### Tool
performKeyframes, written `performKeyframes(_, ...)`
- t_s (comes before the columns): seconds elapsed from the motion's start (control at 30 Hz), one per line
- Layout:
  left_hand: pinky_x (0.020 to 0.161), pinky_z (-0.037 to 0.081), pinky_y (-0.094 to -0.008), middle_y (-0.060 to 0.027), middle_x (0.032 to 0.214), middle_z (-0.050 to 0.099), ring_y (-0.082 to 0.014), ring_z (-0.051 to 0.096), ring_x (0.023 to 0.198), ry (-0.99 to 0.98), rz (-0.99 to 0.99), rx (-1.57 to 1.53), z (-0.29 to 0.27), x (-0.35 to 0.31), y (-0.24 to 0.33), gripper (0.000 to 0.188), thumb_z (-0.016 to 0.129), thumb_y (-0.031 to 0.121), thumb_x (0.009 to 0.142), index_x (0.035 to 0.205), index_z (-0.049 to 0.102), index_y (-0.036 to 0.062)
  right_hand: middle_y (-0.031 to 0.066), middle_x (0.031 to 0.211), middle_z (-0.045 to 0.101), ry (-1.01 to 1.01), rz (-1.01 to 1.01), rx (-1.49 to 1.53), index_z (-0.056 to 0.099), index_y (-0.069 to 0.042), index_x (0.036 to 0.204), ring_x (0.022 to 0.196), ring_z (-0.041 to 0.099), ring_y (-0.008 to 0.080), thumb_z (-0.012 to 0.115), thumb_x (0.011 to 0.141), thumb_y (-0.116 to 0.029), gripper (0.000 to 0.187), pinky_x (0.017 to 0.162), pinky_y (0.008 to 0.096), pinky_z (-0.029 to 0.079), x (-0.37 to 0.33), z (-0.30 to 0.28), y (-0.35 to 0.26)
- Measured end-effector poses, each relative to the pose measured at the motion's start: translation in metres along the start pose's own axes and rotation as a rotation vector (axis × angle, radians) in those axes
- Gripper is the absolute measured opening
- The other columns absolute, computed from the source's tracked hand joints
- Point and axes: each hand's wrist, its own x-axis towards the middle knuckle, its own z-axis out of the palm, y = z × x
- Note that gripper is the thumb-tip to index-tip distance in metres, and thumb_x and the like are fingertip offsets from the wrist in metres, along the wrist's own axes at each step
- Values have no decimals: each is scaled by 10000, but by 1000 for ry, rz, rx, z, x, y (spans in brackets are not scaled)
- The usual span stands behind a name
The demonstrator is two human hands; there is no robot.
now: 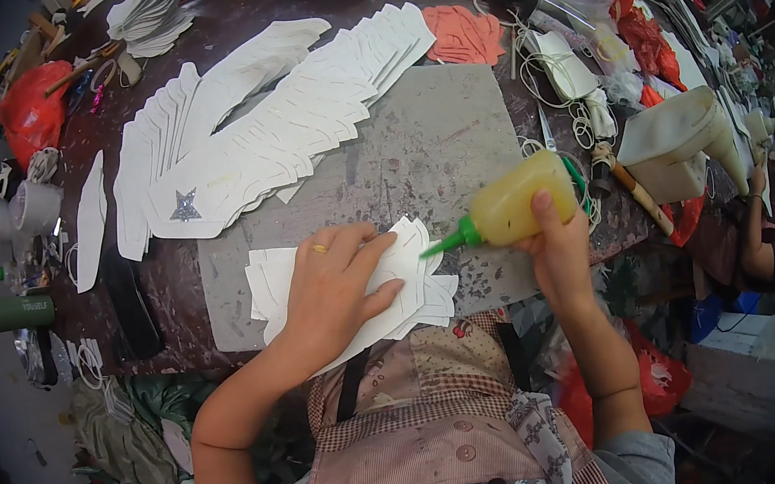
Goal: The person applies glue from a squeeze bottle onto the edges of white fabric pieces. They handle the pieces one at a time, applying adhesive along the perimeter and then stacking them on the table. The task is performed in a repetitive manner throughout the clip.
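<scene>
My left hand [333,283] lies flat, fingers stretched, on a stack of white cut-out pieces [414,302] at the near edge of a grey board [460,127]. In my right hand [560,250] is a squeeze bottle [513,202] of yellowish liquid, tipped so its green nozzle points left at the stack's right edge. The nozzle tip is close to the top piece; whether it touches I cannot tell. Beyond the hands, a long overlapping row of white pieces [251,157] fans across the board and table, with a glittery star [185,205] on its near left piece.
Coral-coloured pieces [464,34] lie at the board's far edge. Cords, plastic bags and a beige container [675,144] crowd the right side. At left are a black phone-like slab [131,307], a green cup [17,312] and a red bag [36,111]. Another person [774,238] is at far right.
</scene>
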Motion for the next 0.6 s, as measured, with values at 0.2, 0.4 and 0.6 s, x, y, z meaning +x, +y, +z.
performKeyframes(0.2, 890, 393, -393, -69, 1115, 586, -256, 537, 1008, 1, 6, -15, -1, 0, 0, 498, 792, 199, 731, 1188, 641, 70, 95, 1055, 645, 0, 10, 32, 537, 41, 1210, 923, 690, 200, 699, 928, -345, 505, 756, 341, 610, -13, -4, 3)
performKeyframes(0.4, 883, 393, -397, -70, 1106, 587, -263, 538, 1009, 10, 4, -32, 0, 0, 0, 487, 798, 202, 729, 1171, 644, 70, 95, 1047, 645, -50, 11, -11, 549, 46, 1178, 924, 676, 200, 709, 923, -337, 487, 781, 364, 594, -36, -10, 11)
performKeyframes(0.6, 887, 399, -408, -77, 1114, 587, -280, 543, 1029, 22, 9, -69, 1, -1, -2, 464, 799, 206, 730, 1145, 636, 79, 76, 1055, 639, -53, 17, 93, 560, 28, 1186, 961, 653, 182, 728, 911, -314, 470, 849, 356, 562, -35, -15, 15)
